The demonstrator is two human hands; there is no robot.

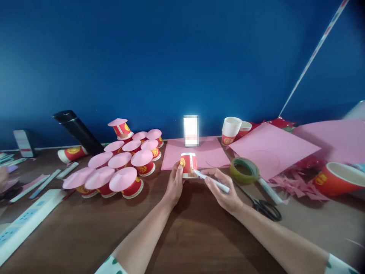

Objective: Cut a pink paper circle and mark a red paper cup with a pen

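Just beyond the table's middle, my left hand (175, 179) grips a red paper cup (186, 161) with yellow print, its narrow white end facing up. My fingers and thumb close on the cup's left side. From the right, my right hand (225, 190) pinches a slim white pen-like tool (215, 182). The tool's tip meets the cup's right side near a brownish patch; whether it is a nib or a blade is too small to tell. Pink paper sheets (171, 152) lie behind the cup.
Left stand several upturned cups with pink cone tops (124, 179), a black flask (78, 129) and a power strip (28, 220). Right are green tape (244, 171), scissors (266, 209), pink scraps (299, 186), white cups (231, 127) and an orange cup (327, 182). Another person's hand (3, 178) shows far left.
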